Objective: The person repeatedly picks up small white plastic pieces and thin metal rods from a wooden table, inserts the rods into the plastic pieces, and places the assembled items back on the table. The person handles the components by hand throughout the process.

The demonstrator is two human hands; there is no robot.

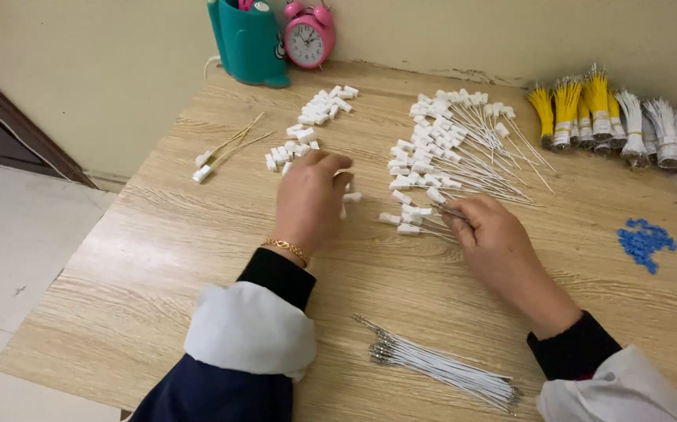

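My left hand (308, 199) rests palm down on the wooden table (159, 258), fingers curled over loose small white plastic connectors (317, 109), with one connector (352, 197) just beside the fingertips. Whether it grips one I cannot tell. My right hand (491, 234) pinches thin white wires at the near edge of a large pile of white wires with connectors fitted (448, 148). A loose bundle of bare white wires with metal tips (440, 363) lies near me between my arms.
Bundles of yellow and white wires (612, 117) lie at the far right. Small blue pieces (645, 241) sit right of my right hand. A teal container (248, 39) and pink alarm clock (309, 35) stand by the wall. A few yellowish wired connectors (225, 148) lie at left.
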